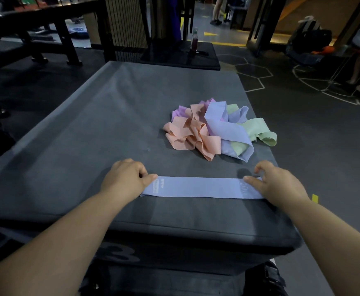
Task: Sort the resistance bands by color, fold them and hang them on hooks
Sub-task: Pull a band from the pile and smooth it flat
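Nearest, a flat periwinkle-blue elastic resistance band [200, 187] is laid along the near edge of a dark grey padded mat [89, 135], its long axis running left to right across the body. Its left end is pinched by the curled fingers and thumb of the left hand [125, 178]. Its right end is held by the right hand [277, 184], thumb flat on top and fingers curled at the far edge. Each end lies at its own hand, so a fold is judged to need one end carried sideways onto the other. Farther off, right of centre, a tangled heap of peach, lilac, blue and pale green bands [217, 129] lies unsorted. No hooks can be made out.
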